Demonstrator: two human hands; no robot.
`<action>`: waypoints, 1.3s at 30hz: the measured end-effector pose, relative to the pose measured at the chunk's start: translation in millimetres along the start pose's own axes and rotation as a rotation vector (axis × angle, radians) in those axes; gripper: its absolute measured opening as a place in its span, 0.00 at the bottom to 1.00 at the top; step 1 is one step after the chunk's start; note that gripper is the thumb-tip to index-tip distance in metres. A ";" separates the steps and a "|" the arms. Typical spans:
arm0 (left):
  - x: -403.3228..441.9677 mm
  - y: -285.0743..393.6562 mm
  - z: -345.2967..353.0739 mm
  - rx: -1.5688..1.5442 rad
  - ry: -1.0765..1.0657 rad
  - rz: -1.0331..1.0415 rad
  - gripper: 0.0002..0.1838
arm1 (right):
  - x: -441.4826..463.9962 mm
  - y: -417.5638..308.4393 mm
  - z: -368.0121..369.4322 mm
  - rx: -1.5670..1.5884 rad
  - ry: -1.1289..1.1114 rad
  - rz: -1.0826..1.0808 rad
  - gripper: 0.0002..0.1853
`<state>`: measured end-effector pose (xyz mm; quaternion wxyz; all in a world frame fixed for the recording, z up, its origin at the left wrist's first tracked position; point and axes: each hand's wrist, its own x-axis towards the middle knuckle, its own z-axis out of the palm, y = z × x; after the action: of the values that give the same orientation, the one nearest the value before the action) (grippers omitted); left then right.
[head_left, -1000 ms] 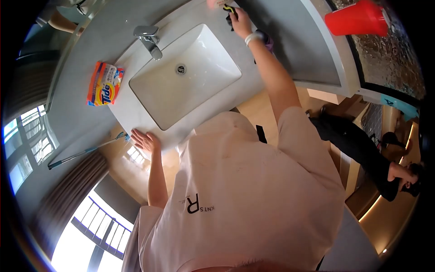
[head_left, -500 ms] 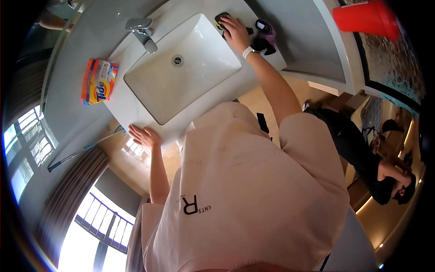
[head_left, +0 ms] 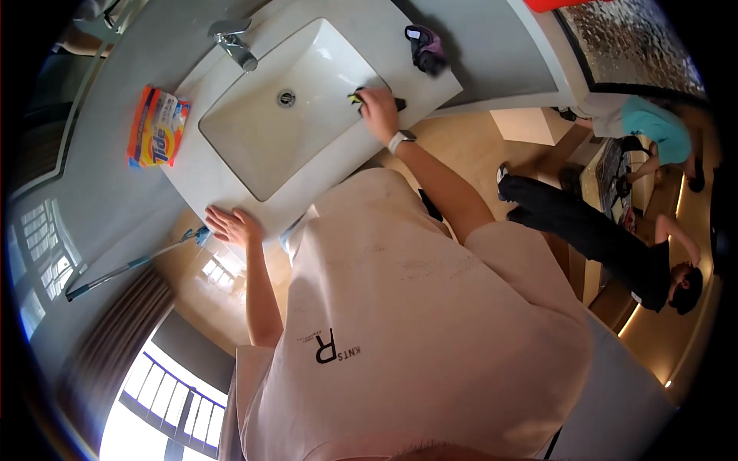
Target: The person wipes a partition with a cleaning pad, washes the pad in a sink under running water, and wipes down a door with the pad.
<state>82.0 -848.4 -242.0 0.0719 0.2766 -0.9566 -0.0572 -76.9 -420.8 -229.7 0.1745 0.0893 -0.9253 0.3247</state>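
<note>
Faucet point(head_left: 234, 48), detergent bag point(head_left: 157, 128) and dark bundle point(head_left: 425, 52) surround the open sink point(head_left: 254, 131); right hand point(head_left: 380, 117) fingers enclose a black-and-yellow item point(head_left: 400, 104) at its rim, left hand point(head_left: 234, 227) fingers extend over the counter point(head_left: 201, 173) edge.

A black-and-yellow cloth point(head_left: 357, 99), seemingly bunched, straddles the sink rim point(head_left: 326, 151).

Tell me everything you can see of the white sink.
The sink is a white, glossy, rectangular basin with rounded corners, ceramic by its look, set into the pale counter. A round metal drain sits in its floor, and a chrome faucet stands beside one long side. No pooled water shows. The right hand holds a black-and-yellow item at one corner of the rim; whether either touches the sink is unclear.
</note>
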 end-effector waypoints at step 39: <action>-35.4 -24.7 -53.2 -0.212 -0.265 0.514 0.41 | 47.5 -1.7 98.8 -0.617 -0.978 0.083 0.28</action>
<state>133.5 -853.9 -197.2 -0.0127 0.0067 -0.9850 -0.1721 -146.5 -487.1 -282.6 -0.2684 0.1375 -0.9529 -0.0324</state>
